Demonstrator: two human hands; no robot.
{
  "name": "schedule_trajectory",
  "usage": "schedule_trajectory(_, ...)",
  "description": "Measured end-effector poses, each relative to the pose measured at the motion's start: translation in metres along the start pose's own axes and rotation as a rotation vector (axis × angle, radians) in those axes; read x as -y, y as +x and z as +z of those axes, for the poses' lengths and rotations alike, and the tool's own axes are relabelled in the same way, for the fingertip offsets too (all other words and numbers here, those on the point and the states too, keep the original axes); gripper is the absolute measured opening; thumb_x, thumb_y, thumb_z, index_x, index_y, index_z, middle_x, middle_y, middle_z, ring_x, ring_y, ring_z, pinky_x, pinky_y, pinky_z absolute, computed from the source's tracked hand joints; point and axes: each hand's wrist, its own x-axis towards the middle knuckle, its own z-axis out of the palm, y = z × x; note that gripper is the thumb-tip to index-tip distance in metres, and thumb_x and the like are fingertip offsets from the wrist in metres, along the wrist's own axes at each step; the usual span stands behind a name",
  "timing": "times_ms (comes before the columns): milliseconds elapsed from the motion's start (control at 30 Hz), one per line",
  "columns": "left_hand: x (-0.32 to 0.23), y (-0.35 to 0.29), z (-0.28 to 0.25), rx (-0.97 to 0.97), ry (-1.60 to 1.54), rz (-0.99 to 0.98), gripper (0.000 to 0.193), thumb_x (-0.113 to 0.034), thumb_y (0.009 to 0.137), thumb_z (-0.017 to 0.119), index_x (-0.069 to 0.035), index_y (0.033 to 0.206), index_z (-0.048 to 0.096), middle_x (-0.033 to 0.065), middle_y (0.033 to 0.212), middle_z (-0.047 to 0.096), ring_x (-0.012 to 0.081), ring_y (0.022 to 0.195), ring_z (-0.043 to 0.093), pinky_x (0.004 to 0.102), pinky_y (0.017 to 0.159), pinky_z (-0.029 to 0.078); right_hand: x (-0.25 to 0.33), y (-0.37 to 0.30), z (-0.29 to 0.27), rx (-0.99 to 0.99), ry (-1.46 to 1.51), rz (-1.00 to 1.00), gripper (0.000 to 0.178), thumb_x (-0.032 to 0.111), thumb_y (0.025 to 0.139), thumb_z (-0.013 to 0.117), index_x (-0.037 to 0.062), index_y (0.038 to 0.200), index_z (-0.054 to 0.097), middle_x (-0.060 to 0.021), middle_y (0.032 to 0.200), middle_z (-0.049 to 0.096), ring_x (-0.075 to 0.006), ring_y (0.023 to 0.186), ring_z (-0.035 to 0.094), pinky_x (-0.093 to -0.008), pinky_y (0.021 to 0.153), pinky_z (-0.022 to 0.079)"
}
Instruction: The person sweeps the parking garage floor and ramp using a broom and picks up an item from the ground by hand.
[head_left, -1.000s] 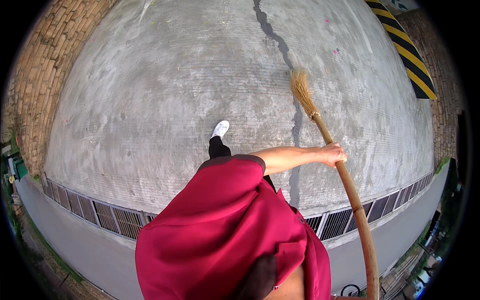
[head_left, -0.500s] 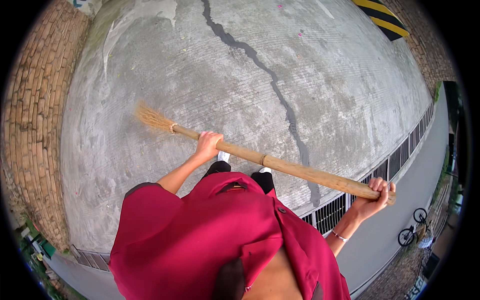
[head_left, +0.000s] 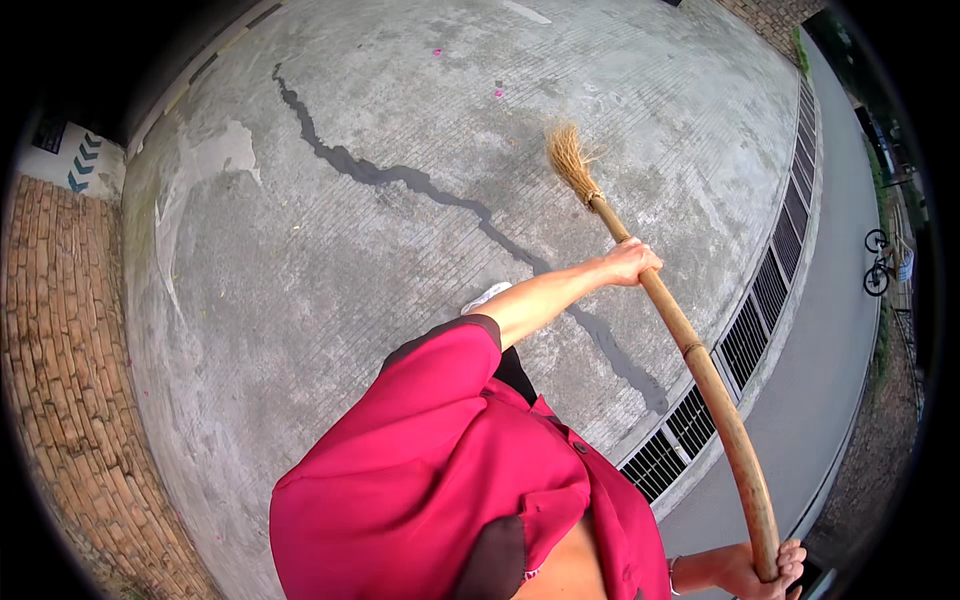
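Note:
A broom (head_left: 715,385) with a long wooden handle slants across the right side of the view. Its straw bristles point to the far side, over the concrete; whether they touch it I cannot tell. My left hand (head_left: 632,262) is wrapped round the handle a short way below the bristles, with that arm stretched across in front of me. At the handle's other end, my right hand (head_left: 768,572) is closed round it near the lower right rim, a bracelet on its wrist. Part of a white shoe (head_left: 486,297) shows beside my left forearm.
Grey concrete ground (head_left: 350,260) carries a dark, jagged repair strip (head_left: 400,178). Pink specks (head_left: 499,93) lie farther off. A metal drain grate (head_left: 745,348) borders a road (head_left: 815,400) on the right, with a bicycle (head_left: 877,263) beyond. A brick wall (head_left: 70,330) stands left.
The broom has swung from my left to my right, bristles now pointing away to the far right. My left hand moved right with it, and my right hand came lower and nearer.

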Motion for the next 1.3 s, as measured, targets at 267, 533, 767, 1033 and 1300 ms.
schedule_trajectory(267, 0.075, -0.15, -0.076, 0.04, 0.17, -0.537, 0.014, -0.008, 0.062, 0.058, -0.012, 0.069, 0.047, 0.002, 0.07, 0.053, 0.0223, 0.078, 0.05, 0.0356, 0.073, 0.033, -0.167, -0.063, 0.073, 0.181, 0.269, 0.698, 0.022, 0.004, 0.08, 0.043, 0.0034, 0.101, 0.038, -0.001, 0.06, 0.033, -0.0105, 0.052, 0.034, -0.0222, 0.047, 0.031)
schedule_trajectory(533, 0.097, -0.05, -0.147, 0.128, 0.166, -0.46, 0.019, -0.003, 0.055, 0.058, -0.012, 0.069, 0.05, 0.0024, 0.069, 0.054, 0.0227, 0.076, 0.05, 0.0351, 0.069, 0.032, -0.248, -0.033, 0.082, 0.077, 0.236, 0.793, 0.019, 0.001, 0.077, 0.045, 0.0006, 0.095, 0.04, -0.0024, 0.061, 0.036, -0.0118, 0.056, 0.036, -0.0225, 0.051, 0.033)
schedule_trajectory(767, 0.175, 0.16, -0.088, -0.018, -0.089, 0.022, 0.014, -0.005, 0.061, 0.056, -0.012, 0.067, 0.046, 0.0014, 0.069, 0.051, 0.0218, 0.074, 0.049, 0.0339, 0.071, 0.033, -0.201, -0.005, 0.154, -0.117, 0.065, 0.227, 0.026, 0.006, 0.068, 0.05, 0.0167, 0.089, 0.039, 0.0031, 0.049, 0.036, -0.009, 0.042, 0.035, -0.021, 0.04, 0.028)
schedule_trajectory(1033, 0.278, 0.059, -0.153, 0.02, 0.003, -0.355, 0.018, -0.002, 0.059, 0.057, -0.011, 0.069, 0.046, 0.0019, 0.071, 0.052, 0.0222, 0.079, 0.049, 0.0352, 0.071, 0.032, -0.287, -0.083, 0.282, 0.129, 0.063, 0.591, 0.016, 0.008, 0.076, 0.046, 0.004, 0.091, 0.04, -0.0003, 0.057, 0.032, -0.0106, 0.053, 0.035, -0.0196, 0.05, 0.03)
schedule_trajectory(1300, 0.336, 0.001, -0.293, 0.345, 0.134, -0.674, 0.005, -0.016, 0.065, 0.056, -0.012, 0.064, 0.054, 0.0038, 0.068, 0.057, 0.0238, 0.074, 0.051, 0.0365, 0.069, 0.033, -0.381, -0.161, 0.387, 0.243, 0.112, 0.944, 0.018, 0.004, 0.08, 0.045, 0.0037, 0.097, 0.042, -0.0024, 0.061, 0.039, -0.0114, 0.055, 0.041, -0.0242, 0.05, 0.036)
